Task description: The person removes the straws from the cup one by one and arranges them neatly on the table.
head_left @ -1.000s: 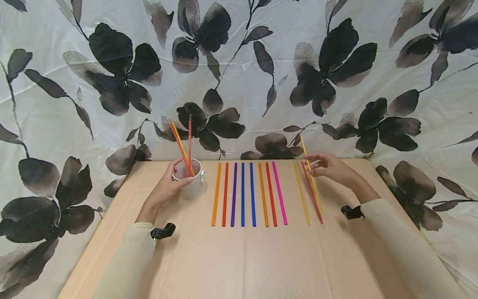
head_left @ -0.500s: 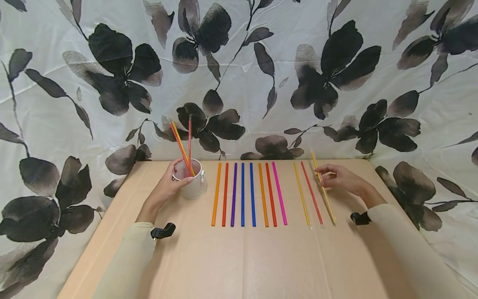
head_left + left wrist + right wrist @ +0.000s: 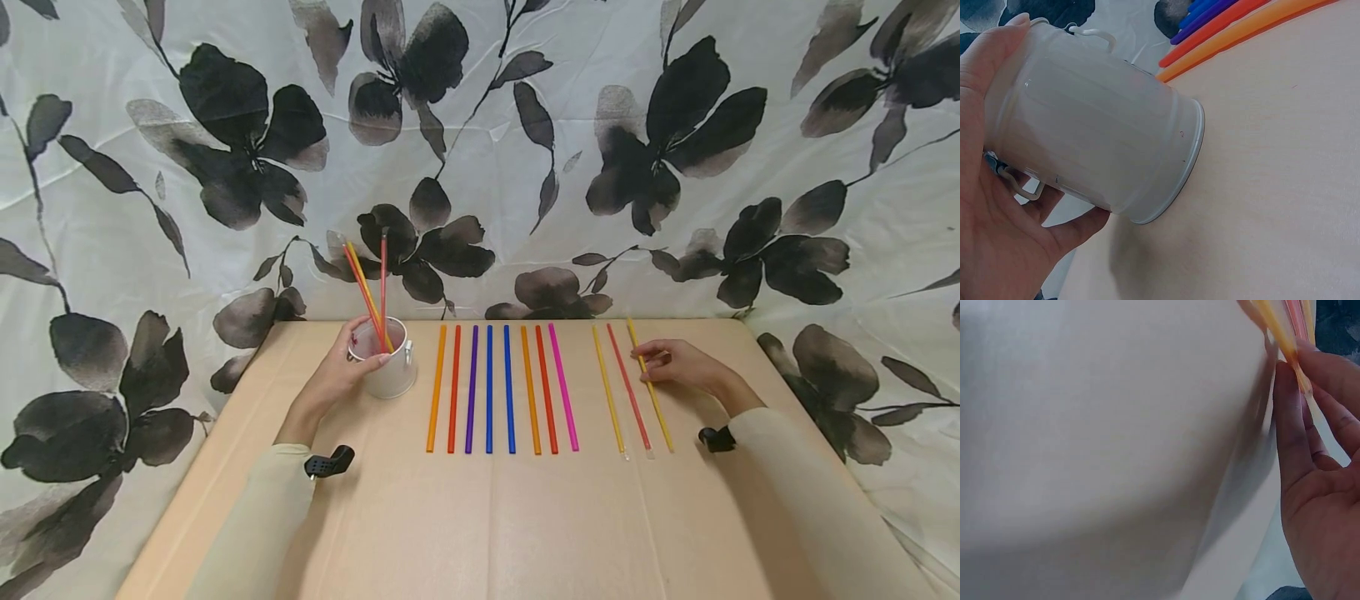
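Note:
My left hand [image 3: 328, 379] grips a small white pail [image 3: 390, 381] with little side handles, thumb on one side and fingers round the other. Two red sticks [image 3: 383, 283] and a yellow-orange one lean inside it, their lower ends hidden by the wall. At the right, my right hand [image 3: 684, 365] pinches a thin yellow stick [image 3: 660, 414] between thumb and fingertips, low over the table. In the right wrist view this stick [image 3: 1277, 331] shows a pale, clear end. Left of it lie a red stick [image 3: 628, 387] and another yellow stick [image 3: 608, 392], both with clear tips.
Mid-table, a row of thicker sticks begins with an orange stick [image 3: 436, 390] and runs through red, purple, blue, orange and red to a pink stick [image 3: 563, 387]. The light wooden table [image 3: 450, 525] ends at a floral cloth [image 3: 525, 183] behind.
My right hand has moved right with the yellow stick, away from the red one, and lowered it from tilted up to nearly flat. My left hand stays on the pail.

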Motion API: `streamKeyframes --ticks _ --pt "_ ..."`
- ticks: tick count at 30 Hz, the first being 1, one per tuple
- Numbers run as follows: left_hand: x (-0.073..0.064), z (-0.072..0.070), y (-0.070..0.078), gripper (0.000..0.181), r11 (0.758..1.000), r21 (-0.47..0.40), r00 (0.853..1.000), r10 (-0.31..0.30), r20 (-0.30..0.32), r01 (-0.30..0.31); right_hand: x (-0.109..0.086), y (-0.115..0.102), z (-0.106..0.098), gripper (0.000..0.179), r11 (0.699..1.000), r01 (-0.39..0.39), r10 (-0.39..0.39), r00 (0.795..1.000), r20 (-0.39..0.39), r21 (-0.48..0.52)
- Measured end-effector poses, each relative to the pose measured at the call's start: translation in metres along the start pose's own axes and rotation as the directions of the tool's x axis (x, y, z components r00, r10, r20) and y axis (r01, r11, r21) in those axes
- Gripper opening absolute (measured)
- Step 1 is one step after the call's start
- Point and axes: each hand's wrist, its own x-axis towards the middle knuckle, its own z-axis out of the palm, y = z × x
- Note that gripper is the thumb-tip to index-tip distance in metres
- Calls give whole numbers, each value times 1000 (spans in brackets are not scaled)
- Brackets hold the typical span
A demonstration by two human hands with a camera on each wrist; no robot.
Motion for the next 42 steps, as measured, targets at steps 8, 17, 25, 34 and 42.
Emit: streamKeyframes --ticks 8,17,25,34,42 --pt "1 0 -4 93 1000 17 1000 -11 -12 11 3 -5 1 53 994 -32 34 999 16 -106" --pt "2 1 -4 92 1000 -2 1000 -11 -6 11 3 -8 -1 49 991 -39 43 999 27 -127" --pt "1 0 -3 92 1000 -5 1000 -9 -2 9 1 -9 -2 46 992 -38 42 999 31 -122" --pt "2 0 -5 92 1000 -1 1000 -4 -12 4 1 -12 -7 40 996 -41 43 999 14 -76" --pt "0 1 -2 94 1000 -8 1000 -8 -2 8 4 -20 -10 39 999 -26 26 1000 6 -20"
